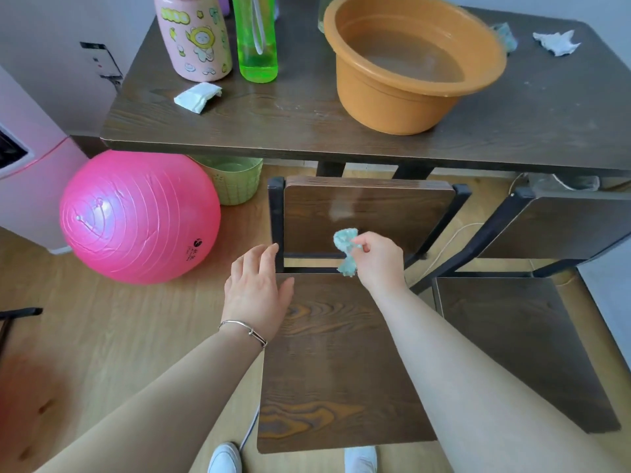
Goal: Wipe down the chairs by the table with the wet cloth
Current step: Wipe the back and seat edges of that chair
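cloth (346, 249): soft, light, limp; pinched bunched by right hand (380, 259)
left hand (256, 291): fingers straight, nothing held, at near chair (338, 363) seat's far-left corner

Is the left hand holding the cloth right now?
No, the right hand pinches the cloth near the chair back, while the left hand is open and holds nothing.

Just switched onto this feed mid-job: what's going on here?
A person stands at a chair by the table. Their right hand pinches a small bunched teal cloth in front of the backrest. The left hand is open at the left rear corner of the seat. An orange basin of water sits on the table.
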The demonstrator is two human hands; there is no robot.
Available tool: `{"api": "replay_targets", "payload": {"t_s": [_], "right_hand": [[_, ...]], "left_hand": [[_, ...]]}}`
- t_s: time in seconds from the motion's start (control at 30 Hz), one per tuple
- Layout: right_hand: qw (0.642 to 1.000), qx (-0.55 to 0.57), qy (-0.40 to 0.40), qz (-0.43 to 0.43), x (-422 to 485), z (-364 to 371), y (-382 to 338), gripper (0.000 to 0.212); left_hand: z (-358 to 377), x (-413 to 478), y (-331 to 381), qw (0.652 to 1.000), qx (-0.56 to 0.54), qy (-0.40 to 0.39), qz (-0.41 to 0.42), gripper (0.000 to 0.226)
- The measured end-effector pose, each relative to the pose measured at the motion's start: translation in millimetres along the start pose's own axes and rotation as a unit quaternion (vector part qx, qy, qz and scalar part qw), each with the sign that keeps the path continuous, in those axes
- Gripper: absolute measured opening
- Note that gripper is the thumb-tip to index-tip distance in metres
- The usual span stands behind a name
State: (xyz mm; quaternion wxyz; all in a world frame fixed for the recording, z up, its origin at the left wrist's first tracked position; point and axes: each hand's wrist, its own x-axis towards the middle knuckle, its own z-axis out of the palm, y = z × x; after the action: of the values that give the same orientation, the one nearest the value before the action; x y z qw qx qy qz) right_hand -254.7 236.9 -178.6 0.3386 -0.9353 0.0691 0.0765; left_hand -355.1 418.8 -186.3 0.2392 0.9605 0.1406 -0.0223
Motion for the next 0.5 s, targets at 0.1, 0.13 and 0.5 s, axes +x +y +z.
{"api": "replay_targets", "payload": {"t_s": [0.1, 0.13, 0.5], "right_hand": [[0.996, 0.022, 0.013, 0.09, -4, -10, 77, 0.023], [0.993, 0.034, 0.018, 0.109, -5, -12, 97, 0.023], [0.962, 0.179, 0.004, 0.207, 38, 25, 191, 0.024]], "left_hand": [[30, -3, 12, 1.0, 0.007, -0.017, -0.007, 0.062], [41, -4, 15, 1.0, 0.009, -0.022, -0.009, 0.062], [144, 8, 40, 0.997, 0.011, -0.075, -0.023, 0.063]]}}
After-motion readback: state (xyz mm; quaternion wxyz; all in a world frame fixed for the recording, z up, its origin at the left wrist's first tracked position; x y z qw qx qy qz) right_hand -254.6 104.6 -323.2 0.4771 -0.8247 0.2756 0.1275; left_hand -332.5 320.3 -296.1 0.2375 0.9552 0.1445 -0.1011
